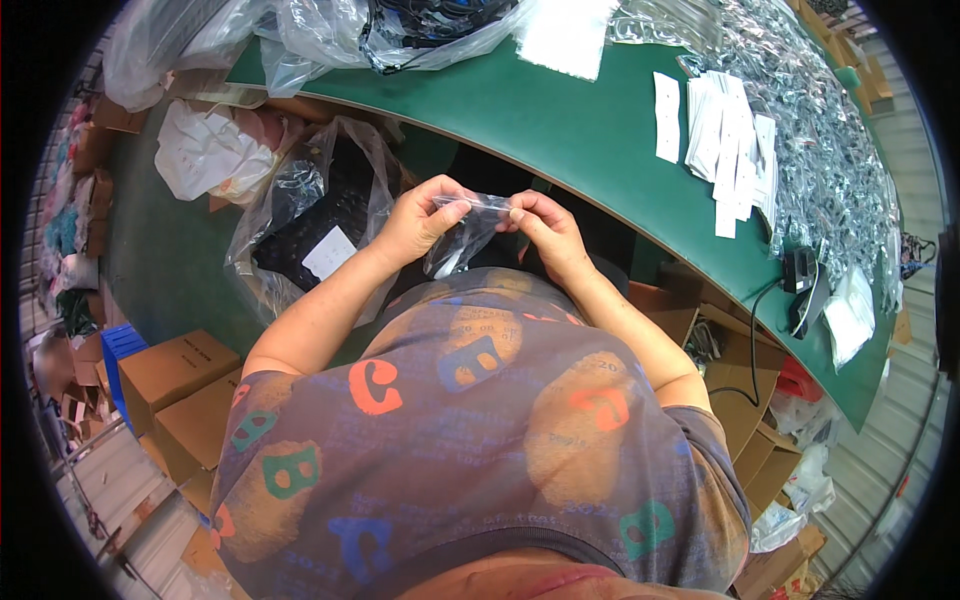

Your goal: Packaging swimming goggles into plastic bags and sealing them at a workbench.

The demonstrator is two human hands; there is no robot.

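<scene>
Both of my hands hold a small clear plastic bag (462, 238) in front of my body, below the edge of the green table (560, 120). My left hand (425, 215) pinches the bag's top left corner. My right hand (543, 228) pinches its top right corner. The bag hangs down between them with something dark inside; I cannot tell what it is.
White paper slips (725, 140) and a heap of small clear packets (830, 150) lie on the table's right side. A big open plastic bag of dark items (310, 220) stands at my left. Cardboard boxes (180, 375) sit on the floor left and right. A black device (803, 285) rests on the table edge.
</scene>
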